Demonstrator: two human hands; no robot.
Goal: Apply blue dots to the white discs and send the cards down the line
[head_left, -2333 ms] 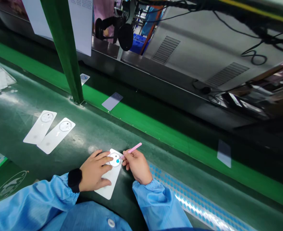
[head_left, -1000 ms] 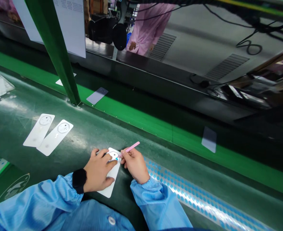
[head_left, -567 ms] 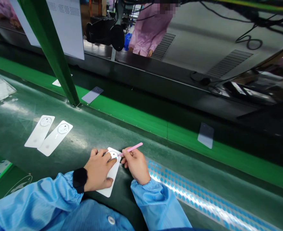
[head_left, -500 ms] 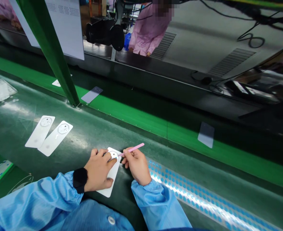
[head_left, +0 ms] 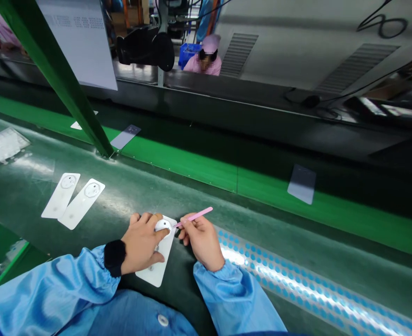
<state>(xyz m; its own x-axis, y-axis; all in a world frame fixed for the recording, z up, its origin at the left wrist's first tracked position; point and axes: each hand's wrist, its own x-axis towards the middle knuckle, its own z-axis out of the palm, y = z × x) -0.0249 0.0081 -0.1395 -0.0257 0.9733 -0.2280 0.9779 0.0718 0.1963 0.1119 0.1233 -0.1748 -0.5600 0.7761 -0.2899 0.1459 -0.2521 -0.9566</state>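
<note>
A white phone back cover [head_left: 158, 270] lies on the green bench in front of me. Its round camera area faces up at the far end. My left hand [head_left: 143, 242] rests across the cover's left side, fingers spread, with the index fingertip by the camera ring and part of the cover hidden beneath. In a pinch, my right hand [head_left: 204, 240] holds pink tweezers [head_left: 200, 213]. Their thin tip meets the right edge of the camera ring. Beside my right wrist runs a clear sheet with rows of blue dots [head_left: 282, 266].
Two more white back covers [head_left: 81, 205] overlap on the left. A clear plastic tray [head_left: 3, 147] lies farther left. Beyond the bench edge, a green belt [head_left: 206, 172] carries several covers. A slanted green post [head_left: 62, 84] rises at left. Co-workers in pink sit or stand across the line.
A small blue spot at the tweezer tip no longer shows. Both hands stay nearly in place. My view has shifted slightly, and the co-worker opposite is lower.
</note>
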